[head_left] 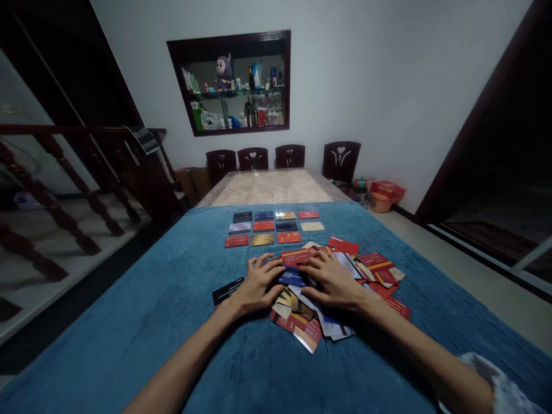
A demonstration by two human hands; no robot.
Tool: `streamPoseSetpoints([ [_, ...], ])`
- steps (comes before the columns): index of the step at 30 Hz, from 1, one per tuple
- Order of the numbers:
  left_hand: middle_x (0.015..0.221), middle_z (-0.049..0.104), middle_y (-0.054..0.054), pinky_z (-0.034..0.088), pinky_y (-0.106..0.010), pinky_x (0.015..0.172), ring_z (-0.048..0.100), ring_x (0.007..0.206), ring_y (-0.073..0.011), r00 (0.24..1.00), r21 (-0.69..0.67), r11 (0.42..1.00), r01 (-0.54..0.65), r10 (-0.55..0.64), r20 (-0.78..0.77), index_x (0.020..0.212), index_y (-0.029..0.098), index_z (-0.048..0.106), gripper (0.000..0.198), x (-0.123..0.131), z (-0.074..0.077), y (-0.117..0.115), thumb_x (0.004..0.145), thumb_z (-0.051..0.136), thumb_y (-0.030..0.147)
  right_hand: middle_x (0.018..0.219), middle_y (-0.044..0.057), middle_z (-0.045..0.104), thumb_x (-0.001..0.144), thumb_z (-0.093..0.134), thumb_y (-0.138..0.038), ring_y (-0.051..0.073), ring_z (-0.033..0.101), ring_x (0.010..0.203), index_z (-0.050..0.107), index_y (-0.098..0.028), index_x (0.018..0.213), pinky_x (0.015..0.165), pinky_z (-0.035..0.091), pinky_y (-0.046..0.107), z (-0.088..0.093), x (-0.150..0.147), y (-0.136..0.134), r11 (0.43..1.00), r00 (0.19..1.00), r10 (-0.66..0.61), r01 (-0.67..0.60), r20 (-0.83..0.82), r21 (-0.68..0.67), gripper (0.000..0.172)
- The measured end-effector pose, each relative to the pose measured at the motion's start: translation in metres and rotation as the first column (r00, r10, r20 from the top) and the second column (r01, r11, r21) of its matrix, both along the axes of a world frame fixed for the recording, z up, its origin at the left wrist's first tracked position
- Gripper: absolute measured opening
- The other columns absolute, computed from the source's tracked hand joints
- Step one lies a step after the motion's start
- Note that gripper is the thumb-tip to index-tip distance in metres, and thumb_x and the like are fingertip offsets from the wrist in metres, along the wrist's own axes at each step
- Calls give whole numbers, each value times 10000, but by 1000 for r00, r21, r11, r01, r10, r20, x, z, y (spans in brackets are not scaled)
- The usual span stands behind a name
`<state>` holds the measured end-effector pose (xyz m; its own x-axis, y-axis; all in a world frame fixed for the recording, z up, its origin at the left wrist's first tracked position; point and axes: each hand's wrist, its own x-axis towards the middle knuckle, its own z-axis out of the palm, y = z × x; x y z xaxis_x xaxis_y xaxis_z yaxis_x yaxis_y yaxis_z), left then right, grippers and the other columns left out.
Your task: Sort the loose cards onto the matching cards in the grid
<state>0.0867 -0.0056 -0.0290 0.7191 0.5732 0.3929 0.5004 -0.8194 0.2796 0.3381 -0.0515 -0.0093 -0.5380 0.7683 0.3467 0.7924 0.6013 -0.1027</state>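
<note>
A loose heap of bank cards, red, blue, white and gold, lies on the blue cloth under and around both hands. My left hand (259,283) rests palm down with fingers spread on the left side of the heap. Beside its wrist a black card (227,291) sticks out. My right hand (332,279) lies palm down on the heap's middle, fingers apart. Between my hands shows a blue card (291,276). Nearer to me is a red card (309,332) with a shiny corner. Cards beneath the palms are hidden.
Beyond the heap, several cards lie in neat rows, among them a gold card (263,240). The blue cloth (142,322) covers the near part of the table (276,187). Dark chairs (290,156) stand at its far end. A railing (81,129) runs along the left.
</note>
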Motion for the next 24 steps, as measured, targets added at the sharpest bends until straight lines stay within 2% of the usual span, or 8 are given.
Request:
streamPoseSetpoints([
  [13,1313,639,-108,317,-587,1055,431,1316,-328,1000,104,995,9,-9,0,1239,226,643,340,0,-2,1,907,577,256,1103,131,704,939,517,-426,301,497,1101,710,-211,1171,937,386,498,-9,5,2,997,997,55,-52,-57,52,370],
  [19,1164,711,-87,329,-559,1048,467,1272,-293,998,104,995,-8,1,66,1151,242,702,265,-1,4,2,949,533,265,1123,125,707,914,564,-447,308,503,1115,694,-213,1194,969,370,538,-7,6,-1,997,995,69,-65,-77,50,388],
  [24,1056,741,-81,373,-516,1006,517,1185,-276,987,81,996,-48,34,160,1103,230,723,247,1,5,4,948,532,251,1031,106,715,914,559,-286,267,539,1023,700,-205,1126,915,418,463,-13,2,4,997,988,52,-43,-147,64,267],
])
